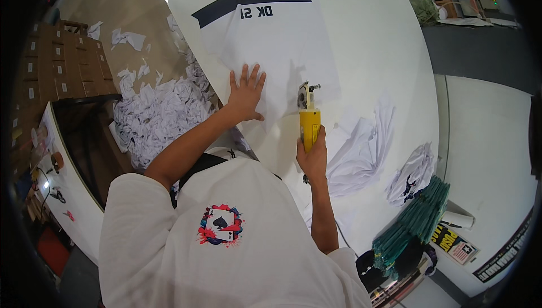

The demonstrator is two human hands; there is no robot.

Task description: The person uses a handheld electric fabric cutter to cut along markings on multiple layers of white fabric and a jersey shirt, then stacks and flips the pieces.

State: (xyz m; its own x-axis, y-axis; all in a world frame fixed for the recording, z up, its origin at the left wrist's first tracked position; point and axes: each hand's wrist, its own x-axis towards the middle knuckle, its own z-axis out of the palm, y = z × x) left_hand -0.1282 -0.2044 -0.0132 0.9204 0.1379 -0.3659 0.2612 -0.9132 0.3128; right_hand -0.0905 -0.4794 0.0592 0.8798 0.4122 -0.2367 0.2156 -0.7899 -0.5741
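Note:
A white fabric panel (288, 42) with a dark band along its far edge and dark printed characters lies on the white table (372, 31). My left hand (245, 96) rests flat on the panel's left side, fingers spread. In my right hand (313, 155) is a yellow electric rotary fabric cutter (310, 124), gripped around its body. The cutter's metal head and round blade point away from me, over the near right part of the panel. Just right of that hand lies a crumpled loose white cloth (364, 155).
A bunched white cloth with dark print (412, 175) and a bundle of green strips (412, 223) lie along the right edge. White fabric scraps (161, 119) pile on the floor at left, near stacked brown boxes (70, 65). A cord (344, 237) runs beside my right forearm.

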